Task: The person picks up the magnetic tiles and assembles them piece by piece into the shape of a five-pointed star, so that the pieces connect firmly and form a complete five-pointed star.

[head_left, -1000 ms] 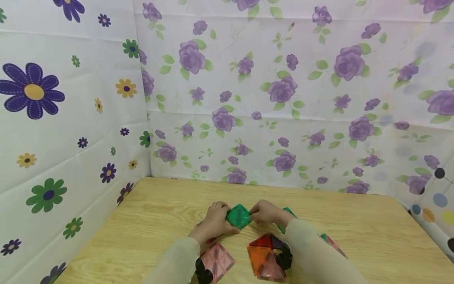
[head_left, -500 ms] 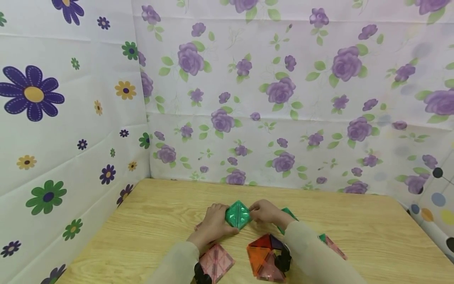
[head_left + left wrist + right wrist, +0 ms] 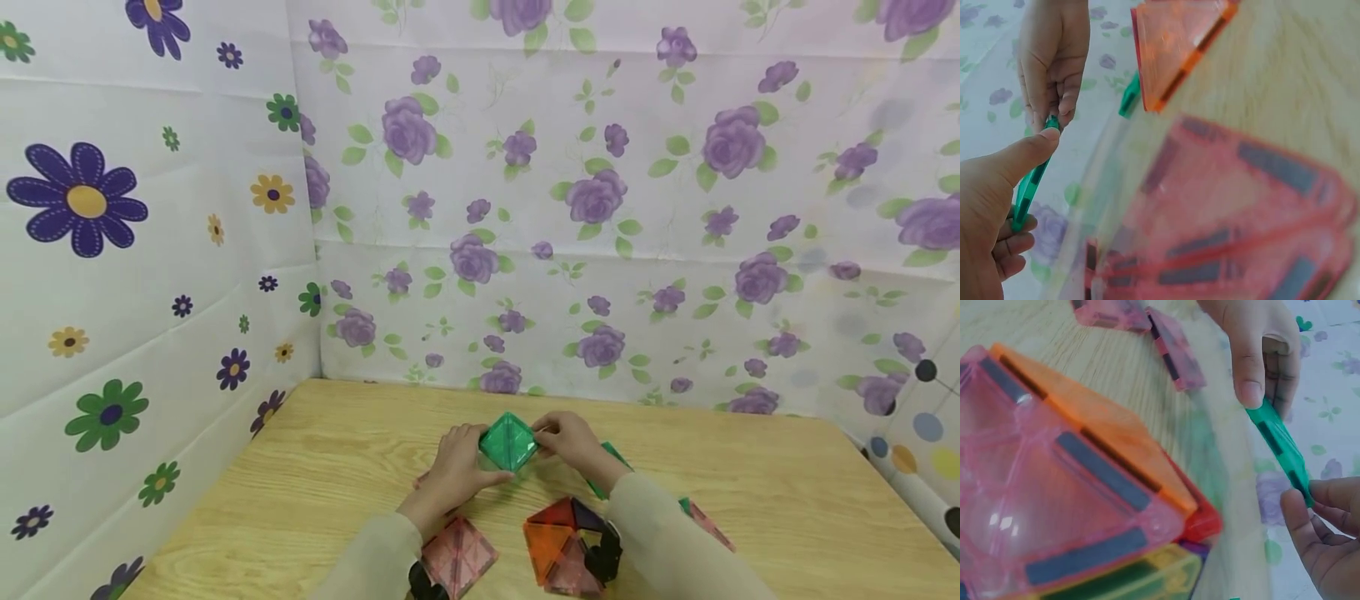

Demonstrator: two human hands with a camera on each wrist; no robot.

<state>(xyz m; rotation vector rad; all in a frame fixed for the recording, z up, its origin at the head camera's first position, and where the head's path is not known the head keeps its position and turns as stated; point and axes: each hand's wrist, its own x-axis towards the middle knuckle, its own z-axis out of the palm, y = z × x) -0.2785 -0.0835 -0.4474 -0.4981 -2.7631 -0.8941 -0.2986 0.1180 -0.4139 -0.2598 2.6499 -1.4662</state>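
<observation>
A pair of translucent green triangular magnetic tiles (image 3: 509, 442), joined along one edge into a diamond, is held tilted above the table between both hands. My left hand (image 3: 455, 468) grips its left corner, thumb on the near side and fingers behind, as the left wrist view shows. At the right corner, my right hand (image 3: 567, 442) pinches the edge between thumb and fingers. Nearer the body, several magnetic tiles in orange (image 3: 548, 543), red, purple, yellow and pink form a raised ring-like shape. Pink tiles (image 3: 459, 554) lie beside it to the left, close to my left forearm.
Partly behind the right forearm sits another green tile (image 3: 611, 460), and farther right a pink tile (image 3: 710, 525) with a bit of green. A further pink tile peeks from behind the left hand. Floral cloth (image 3: 525, 208) hangs behind the wooden table (image 3: 360, 442).
Both hands have lifted the green tiles slightly up and away from the table. The tiles' tilt has shifted, while the other tiles stay where they were.
</observation>
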